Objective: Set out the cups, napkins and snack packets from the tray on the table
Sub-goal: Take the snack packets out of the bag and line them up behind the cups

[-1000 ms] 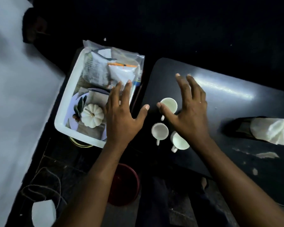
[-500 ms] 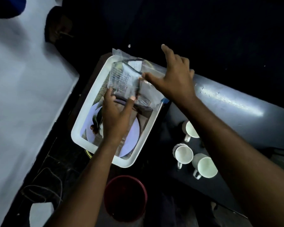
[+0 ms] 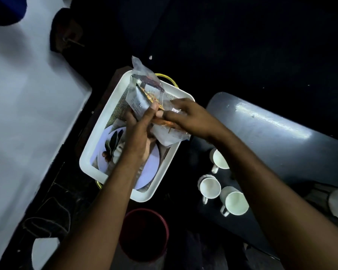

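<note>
while three small white ceramic cups already sit on the dark counter, the left hand and right hand pinch clear crinkly plastic snack packets above the white rectangular tray; light, slippery, best gripped at the sealed edges.

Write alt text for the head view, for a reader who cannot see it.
Both hands, left hand and right hand, grip clear snack packets above a white tray. Three white cups stand on the dark table to the right.
</note>
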